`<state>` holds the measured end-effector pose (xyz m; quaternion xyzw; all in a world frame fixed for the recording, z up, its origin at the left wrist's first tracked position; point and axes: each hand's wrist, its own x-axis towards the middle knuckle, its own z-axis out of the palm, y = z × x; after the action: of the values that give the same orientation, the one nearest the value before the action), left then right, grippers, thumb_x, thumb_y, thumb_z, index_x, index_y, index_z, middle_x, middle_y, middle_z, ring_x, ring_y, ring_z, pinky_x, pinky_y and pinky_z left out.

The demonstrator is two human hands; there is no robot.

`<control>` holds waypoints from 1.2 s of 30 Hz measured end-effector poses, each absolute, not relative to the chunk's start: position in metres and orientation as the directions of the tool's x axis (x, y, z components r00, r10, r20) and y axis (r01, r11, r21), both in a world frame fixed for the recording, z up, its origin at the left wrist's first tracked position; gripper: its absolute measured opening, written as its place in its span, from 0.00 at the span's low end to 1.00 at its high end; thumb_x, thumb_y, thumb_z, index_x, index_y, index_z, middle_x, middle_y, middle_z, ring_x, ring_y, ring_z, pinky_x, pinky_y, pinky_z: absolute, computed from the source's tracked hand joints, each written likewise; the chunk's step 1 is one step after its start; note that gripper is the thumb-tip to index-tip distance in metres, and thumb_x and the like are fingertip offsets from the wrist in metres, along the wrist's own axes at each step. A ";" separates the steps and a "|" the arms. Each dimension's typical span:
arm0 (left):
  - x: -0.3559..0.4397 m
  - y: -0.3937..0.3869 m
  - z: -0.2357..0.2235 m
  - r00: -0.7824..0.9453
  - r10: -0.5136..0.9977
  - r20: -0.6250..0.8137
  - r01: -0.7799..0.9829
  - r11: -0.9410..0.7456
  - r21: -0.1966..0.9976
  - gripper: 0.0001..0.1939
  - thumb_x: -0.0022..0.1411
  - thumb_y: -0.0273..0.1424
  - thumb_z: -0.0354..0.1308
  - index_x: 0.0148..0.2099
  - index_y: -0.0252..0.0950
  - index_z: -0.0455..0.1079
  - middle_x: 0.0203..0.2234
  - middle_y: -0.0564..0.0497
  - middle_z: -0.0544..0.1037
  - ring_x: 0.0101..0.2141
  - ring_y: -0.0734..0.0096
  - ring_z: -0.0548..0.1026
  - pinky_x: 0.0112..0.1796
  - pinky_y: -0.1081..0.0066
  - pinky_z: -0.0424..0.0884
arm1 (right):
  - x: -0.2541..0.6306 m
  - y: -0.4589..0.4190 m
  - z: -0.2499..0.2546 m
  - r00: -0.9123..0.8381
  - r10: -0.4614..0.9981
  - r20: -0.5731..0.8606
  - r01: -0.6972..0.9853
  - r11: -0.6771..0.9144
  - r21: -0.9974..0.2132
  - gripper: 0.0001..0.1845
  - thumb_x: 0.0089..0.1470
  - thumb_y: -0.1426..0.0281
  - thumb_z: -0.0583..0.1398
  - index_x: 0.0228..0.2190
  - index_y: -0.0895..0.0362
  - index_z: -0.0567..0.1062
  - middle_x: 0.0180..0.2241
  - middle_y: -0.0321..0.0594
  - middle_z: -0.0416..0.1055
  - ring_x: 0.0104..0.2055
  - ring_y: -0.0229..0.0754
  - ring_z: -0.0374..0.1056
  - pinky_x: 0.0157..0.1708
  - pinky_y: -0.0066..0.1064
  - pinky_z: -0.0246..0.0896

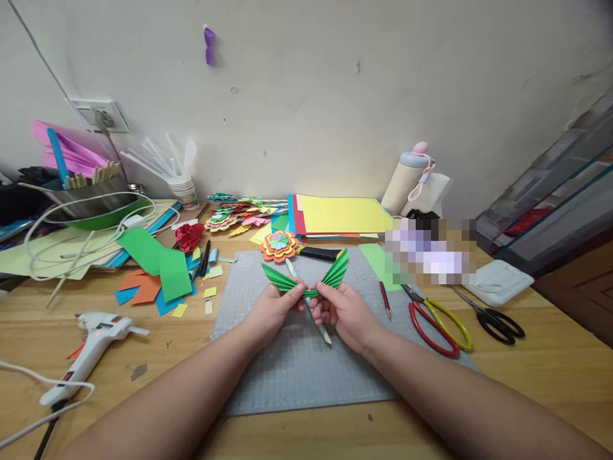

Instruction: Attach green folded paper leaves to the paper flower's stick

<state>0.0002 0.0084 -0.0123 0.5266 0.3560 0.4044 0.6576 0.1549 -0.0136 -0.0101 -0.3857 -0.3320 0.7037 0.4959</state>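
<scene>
Between my two hands is a pleated green paper leaf [336,271], its two ends fanned up and outward like wings. My left hand [282,306] pinches it left of the middle with thumb and fingers. On the other side my right hand [342,310] pinches it close to the centre. Under the hands a layered paper flower [279,246] in orange, yellow and pastel colours lies on the grey cutting mat [282,383]. Its striped paper stem [324,333] runs down beneath the leaf; whether the two touch I cannot tell.
A white hot glue gun [93,348] with its cord lies at the left. Red-and-yellow-handled scissors [438,326], black scissors [500,322] and a red pencil [385,299] are at the right. Coloured paper sheets [345,215], finished flowers [225,217] and green scraps [172,275] line the back.
</scene>
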 end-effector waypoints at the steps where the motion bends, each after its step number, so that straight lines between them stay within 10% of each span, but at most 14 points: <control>1: -0.001 0.009 -0.012 0.440 0.897 -0.050 -0.131 0.119 0.984 0.16 0.57 0.42 0.56 0.35 0.32 0.70 0.19 0.54 0.69 0.23 0.75 0.65 0.29 0.73 0.60 | 0.155 -0.014 -0.011 -0.222 0.951 -0.215 -0.427 -0.293 -0.856 0.15 0.47 0.60 0.63 0.24 0.61 0.72 0.20 0.37 0.71 0.18 0.32 0.65 0.17 0.23 0.63; 9: -0.001 0.009 -0.008 0.533 0.846 -0.021 -0.403 0.276 0.872 0.16 0.50 0.32 0.65 0.41 0.31 0.72 0.30 0.49 0.75 0.29 0.74 0.69 0.34 0.72 0.65 | 0.158 -0.010 -0.009 -0.223 0.952 -0.208 -0.520 -0.297 -0.801 0.13 0.47 0.62 0.64 0.26 0.61 0.72 0.20 0.35 0.70 0.18 0.30 0.63 0.18 0.21 0.60; 26: 0.000 0.016 -0.011 0.302 0.939 -0.165 -0.421 0.287 0.861 0.11 0.49 0.32 0.65 0.33 0.30 0.73 0.21 0.53 0.72 0.22 0.80 0.68 0.27 0.77 0.65 | 0.153 -0.012 -0.012 -0.313 0.944 -0.106 -0.499 -0.259 -0.827 0.16 0.51 0.60 0.60 0.39 0.57 0.68 0.27 0.38 0.72 0.25 0.37 0.69 0.25 0.27 0.63; 36: 0.002 0.010 -0.008 0.532 0.845 0.064 -0.411 0.191 0.891 0.07 0.55 0.29 0.60 0.37 0.32 0.72 0.28 0.49 0.75 0.29 0.70 0.73 0.37 0.66 0.68 | 0.160 -0.009 -0.005 -0.358 0.924 -0.132 -0.594 -0.335 -0.731 0.11 0.53 0.63 0.59 0.32 0.59 0.71 0.24 0.38 0.72 0.23 0.34 0.66 0.24 0.25 0.61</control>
<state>0.0024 0.0104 -0.0080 0.4721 0.2296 0.4260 0.7368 0.1603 -0.0092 -0.0055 -0.2773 -0.2976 0.7684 0.4940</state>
